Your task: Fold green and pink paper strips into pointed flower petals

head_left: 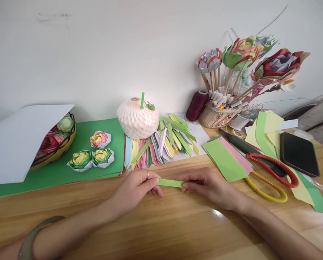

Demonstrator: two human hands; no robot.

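As we look through the head view, our left hand (143, 182) and right hand (203, 185) each pinch one end of a narrow green paper strip (170, 183), held over the table (156, 231) in front of the heaped folded pieces (171, 134). By our reading, those pieces and the three paper flowers (103, 157) are done, this strip is partway, and the flat green sheets (223, 159) lie unfolded. Open room lies toward us; the scissors (252, 156) bound it at right, the green card (53, 177) behind at left

Gold-col. ring (148, 174), L hand (142, 182); grn-gry bangle (30, 235)
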